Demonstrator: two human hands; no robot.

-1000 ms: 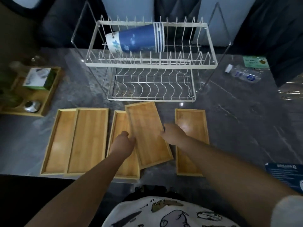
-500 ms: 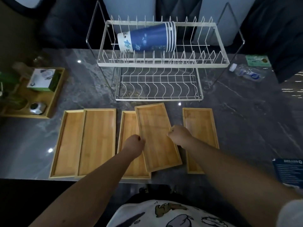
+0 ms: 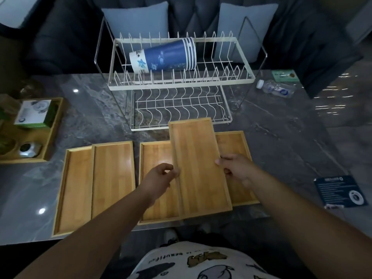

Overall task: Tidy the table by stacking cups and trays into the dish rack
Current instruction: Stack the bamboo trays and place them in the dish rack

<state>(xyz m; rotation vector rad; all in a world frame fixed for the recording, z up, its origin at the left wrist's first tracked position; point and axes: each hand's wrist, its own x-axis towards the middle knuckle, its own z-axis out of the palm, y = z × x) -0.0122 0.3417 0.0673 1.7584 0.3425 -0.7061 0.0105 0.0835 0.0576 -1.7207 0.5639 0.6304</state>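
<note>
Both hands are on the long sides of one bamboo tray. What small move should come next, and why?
Probably carry the held tray forward toward the lower tier of the dish rack. The left hand and right hand grip its long edges, its far end already overlaps the tier's front rail, and that tier looks empty.

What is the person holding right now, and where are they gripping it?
A wooden tray, gripped by both long side edges: left hand on its left edge, right hand on its right.

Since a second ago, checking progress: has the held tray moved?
Yes. The held tray moved toward the dish rack; its far end now overlaps the rack's lower shelf front.
</note>
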